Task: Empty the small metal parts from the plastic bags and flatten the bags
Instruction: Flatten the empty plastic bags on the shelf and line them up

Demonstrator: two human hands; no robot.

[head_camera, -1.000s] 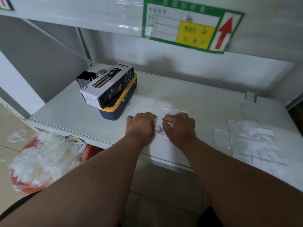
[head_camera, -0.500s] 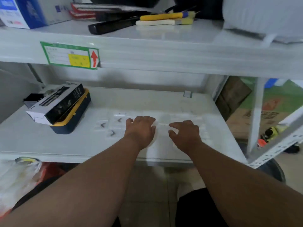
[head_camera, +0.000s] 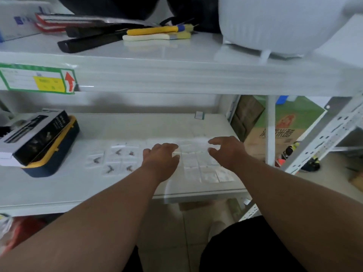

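Left of centre, five bags [head_camera: 115,159] keep their metal parts; flat bags [head_camera: 204,169] lie centre-right, seemingly emptied. The left hand [head_camera: 160,160] and right hand [head_camera: 225,152] hover spread, holding nothing.

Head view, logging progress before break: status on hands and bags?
Left hand open, over shelf. Right hand curled at the flattened bags. Five filled bags wait to the left. Nothing in the way.
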